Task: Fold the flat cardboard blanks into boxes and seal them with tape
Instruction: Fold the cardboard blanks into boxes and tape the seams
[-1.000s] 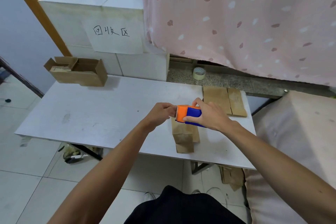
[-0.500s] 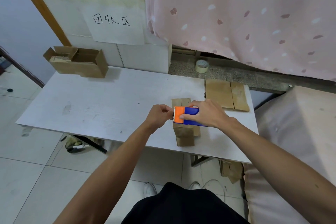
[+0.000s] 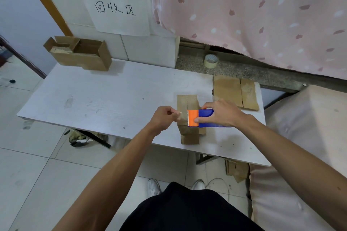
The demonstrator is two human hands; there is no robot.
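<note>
A small brown cardboard box [image 3: 189, 133] stands folded on the white table [image 3: 105, 99] near its front edge. Just above the box, my right hand [image 3: 221, 113] grips a blue and orange tape dispenser [image 3: 200, 118] with its toothed orange end pointing left. My left hand [image 3: 164, 118] pinches the end of a clear tape strip [image 3: 181, 116] drawn out from the dispenser, a short way left of it. Flat cardboard blanks [image 3: 235, 92] lie on the table's far right.
An open cardboard box [image 3: 80, 54] sits at the table's far left. A roll of tape [image 3: 211, 61] rests on the stone ledge behind. White blocks with a paper sign stand at the back; a pink curtain hangs right. A padded surface adjoins the table's right.
My left hand has pulled away to the left, drawing a short strip of tape out of the dispenser. The view has tilted down and closer.
</note>
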